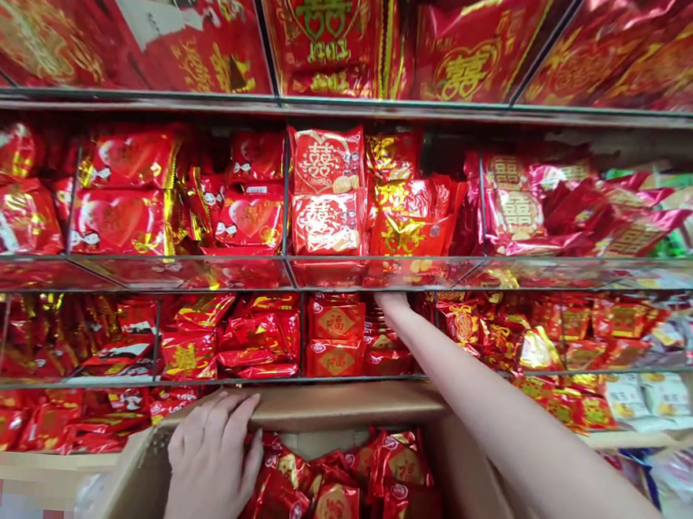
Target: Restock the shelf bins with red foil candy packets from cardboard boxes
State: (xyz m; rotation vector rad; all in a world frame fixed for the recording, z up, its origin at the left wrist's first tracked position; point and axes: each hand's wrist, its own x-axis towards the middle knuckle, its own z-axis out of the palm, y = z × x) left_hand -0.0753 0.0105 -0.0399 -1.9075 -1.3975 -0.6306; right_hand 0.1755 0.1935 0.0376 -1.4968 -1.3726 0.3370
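Left hand [211,457]: Loosely spread over the far-left corner of an open cardboard box [342,404], thumb apart from the fingers.
Right hand [392,304]: Reaches into the lower shelf [225,381], its fingers hidden behind the clear front strip [334,273] above; whether they pinch anything cannot be told.
Boxed packets [337,512]: Red-and-gold, marked "福", heaped inside the box just right of the left hand and below the right; several stand on end.
Shelf stack [334,339]: Similar packets, long sides level, just left of the right hand.
Nearer hand: Left to the boxed packets, right to the shelf stack.
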